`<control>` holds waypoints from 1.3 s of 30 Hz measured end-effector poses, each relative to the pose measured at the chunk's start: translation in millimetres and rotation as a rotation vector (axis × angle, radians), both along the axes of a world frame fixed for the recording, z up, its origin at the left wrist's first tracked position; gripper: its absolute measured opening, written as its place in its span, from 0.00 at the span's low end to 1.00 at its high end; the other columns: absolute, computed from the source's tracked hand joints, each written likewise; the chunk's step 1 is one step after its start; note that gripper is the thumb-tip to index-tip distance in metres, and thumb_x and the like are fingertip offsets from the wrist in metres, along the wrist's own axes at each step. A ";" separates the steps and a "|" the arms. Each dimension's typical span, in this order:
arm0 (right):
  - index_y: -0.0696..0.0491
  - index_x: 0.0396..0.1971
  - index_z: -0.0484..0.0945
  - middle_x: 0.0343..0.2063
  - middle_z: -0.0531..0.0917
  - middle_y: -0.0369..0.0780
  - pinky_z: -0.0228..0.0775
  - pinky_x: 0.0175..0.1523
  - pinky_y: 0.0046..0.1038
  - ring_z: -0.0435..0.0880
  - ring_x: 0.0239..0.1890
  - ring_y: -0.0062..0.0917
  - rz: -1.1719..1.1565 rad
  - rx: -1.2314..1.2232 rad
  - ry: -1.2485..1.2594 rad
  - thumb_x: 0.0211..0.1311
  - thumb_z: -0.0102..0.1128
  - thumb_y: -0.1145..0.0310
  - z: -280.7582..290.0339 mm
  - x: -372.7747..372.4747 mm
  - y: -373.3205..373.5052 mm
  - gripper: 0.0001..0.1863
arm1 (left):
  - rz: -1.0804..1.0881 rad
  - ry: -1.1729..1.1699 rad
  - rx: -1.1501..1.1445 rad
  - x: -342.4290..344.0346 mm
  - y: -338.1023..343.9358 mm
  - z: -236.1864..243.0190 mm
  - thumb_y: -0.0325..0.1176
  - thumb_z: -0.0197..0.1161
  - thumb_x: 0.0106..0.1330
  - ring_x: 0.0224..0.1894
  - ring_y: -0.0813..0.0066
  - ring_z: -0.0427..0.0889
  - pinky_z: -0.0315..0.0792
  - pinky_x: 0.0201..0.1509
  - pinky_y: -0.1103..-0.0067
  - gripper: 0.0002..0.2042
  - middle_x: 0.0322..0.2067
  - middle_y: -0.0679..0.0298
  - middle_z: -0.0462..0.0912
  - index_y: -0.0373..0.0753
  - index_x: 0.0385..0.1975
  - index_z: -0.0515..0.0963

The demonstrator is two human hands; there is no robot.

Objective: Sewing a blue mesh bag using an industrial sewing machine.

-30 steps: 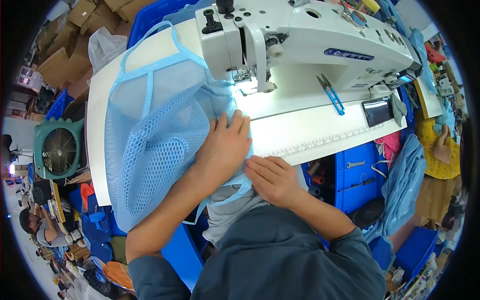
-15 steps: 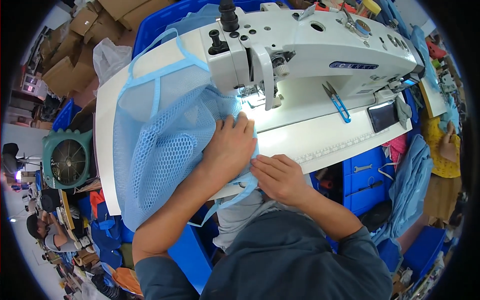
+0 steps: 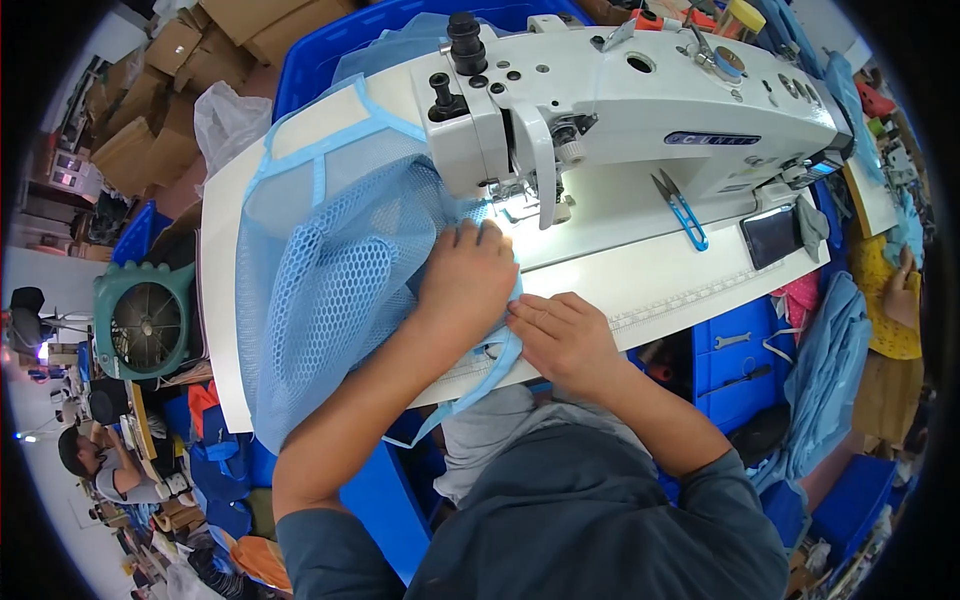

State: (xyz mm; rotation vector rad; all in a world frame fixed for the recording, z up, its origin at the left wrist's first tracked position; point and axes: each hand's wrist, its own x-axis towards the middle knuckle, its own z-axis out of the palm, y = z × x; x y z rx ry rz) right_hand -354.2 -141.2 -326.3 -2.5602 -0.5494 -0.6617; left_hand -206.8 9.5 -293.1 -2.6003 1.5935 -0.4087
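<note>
Light-blue mesh fabric (image 3: 330,270) with pale-blue edging lies bunched on the sewing machine's white table, its edge running under the lit presser foot (image 3: 515,205). My left hand (image 3: 468,275) rests palm down on the mesh, fingers lying on it just in front of the foot. Nearer my body, my right hand (image 3: 565,340) pinches the pale-blue edging strip (image 3: 490,380) between thumb and fingers, close beside the left hand. The strip's tail hangs over the table's front edge. The needle tip is lost in the glare.
The white sewing machine (image 3: 640,110) spans the table's back. Blue-handled thread snips (image 3: 687,220), a phone (image 3: 773,237) and a ruler strip (image 3: 680,298) are to the right. Blue bins, a green fan (image 3: 147,318) and a co-worker (image 3: 110,465) surround the table.
Both hands have slid a little forward toward the presser foot with the mesh and its edging. The strip at the fabric's far end has shifted. The whole view has moved slightly.
</note>
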 end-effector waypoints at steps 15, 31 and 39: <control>0.53 0.40 0.86 0.40 0.87 0.39 0.77 0.55 0.35 0.87 0.46 0.30 -0.150 -0.036 -0.015 0.52 0.74 0.67 17.6 26.6 0.2 0.14 | 0.059 0.190 0.050 17.0 -10.2 16.4 0.34 0.66 0.69 0.55 0.54 0.85 0.80 0.59 0.62 0.11 0.44 0.52 0.88 0.33 0.41 0.88; 0.57 0.51 0.86 0.57 0.87 0.44 0.79 0.57 0.36 0.87 0.59 0.35 -0.019 0.080 -0.066 0.61 0.76 0.68 -7.2 -80.1 29.7 0.19 | 0.016 0.198 -0.205 -71.1 53.3 23.9 0.33 0.70 0.69 0.61 0.53 0.80 0.66 0.77 0.54 0.13 0.57 0.61 0.83 0.37 0.50 0.83; 0.56 0.45 0.90 0.44 0.93 0.43 0.82 0.49 0.33 0.92 0.44 0.39 -0.156 0.645 0.045 0.66 0.70 0.76 63.2 -58.6 7.9 0.09 | -0.102 0.572 -0.199 -10.4 60.3 35.4 0.32 0.70 0.68 0.53 0.54 0.81 0.73 0.64 0.62 0.09 0.47 0.58 0.85 0.39 0.45 0.85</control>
